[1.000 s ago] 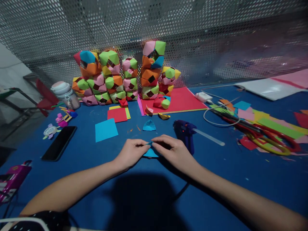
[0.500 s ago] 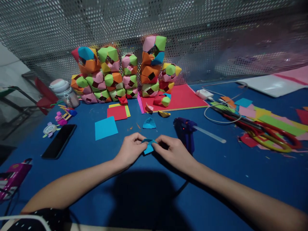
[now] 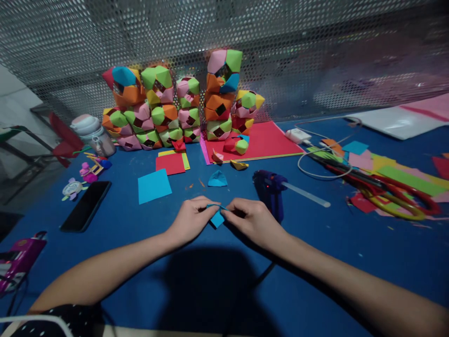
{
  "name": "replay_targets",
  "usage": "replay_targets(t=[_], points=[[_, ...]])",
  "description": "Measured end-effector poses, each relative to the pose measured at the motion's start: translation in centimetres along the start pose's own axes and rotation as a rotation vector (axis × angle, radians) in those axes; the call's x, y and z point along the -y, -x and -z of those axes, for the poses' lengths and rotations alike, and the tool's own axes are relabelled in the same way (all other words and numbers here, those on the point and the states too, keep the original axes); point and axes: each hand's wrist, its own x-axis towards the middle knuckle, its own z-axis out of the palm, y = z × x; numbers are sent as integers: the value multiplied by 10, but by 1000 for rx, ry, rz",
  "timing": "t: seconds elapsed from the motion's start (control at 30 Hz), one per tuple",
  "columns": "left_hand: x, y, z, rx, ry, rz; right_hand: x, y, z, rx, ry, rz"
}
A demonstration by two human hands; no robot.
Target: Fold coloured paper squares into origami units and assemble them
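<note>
A small piece of folded blue paper (image 3: 217,219) is pinched between my two hands above the blue table. My left hand (image 3: 191,216) grips its left edge between thumb and fingers. On its right edge, my right hand (image 3: 252,217) has the same kind of pinch. Fingers cover both sides of the paper; its lower point shows. Just beyond lies a folded blue paper piece (image 3: 218,179). A flat blue paper square (image 3: 154,186) rests to the left, beside a red paper square (image 3: 170,164). Close to my right hand stands a dark blue glue gun (image 3: 273,192) with a clear glue stick.
Stacked colourful origami balls (image 3: 163,117) line the back by a perforated metal screen (image 3: 280,56). Scissors (image 3: 396,196) lie among paper scraps on the right, near a white cable (image 3: 315,177). A phone (image 3: 86,206) and a bottle (image 3: 93,133) are on the left.
The upper edge of the blue paper has flattened into a thin fold between my fingers, and its lower point sits slightly lower. Both hands keep their grip.
</note>
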Motion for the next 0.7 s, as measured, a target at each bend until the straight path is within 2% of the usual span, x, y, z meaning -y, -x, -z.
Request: replay_targets(t=[0.13, 0.23, 0.37, 0.57, 0.7], points=[[1, 0, -5, -136, 140, 132, 0, 0, -1, -38, -54, -58], [-1, 1, -9, -125, 261, 218, -1, 1, 1, -53, -40, -30], [-1, 1, -10, -80, 321, 224, 0, 2, 2, -39, -42, 27], [5, -1, -10, -236, 258, 190, 2, 3, -4, 0, -13, -45], [9, 2, -15, -114, 320, 260, -2, 4, -9, -30, 8, -37]])
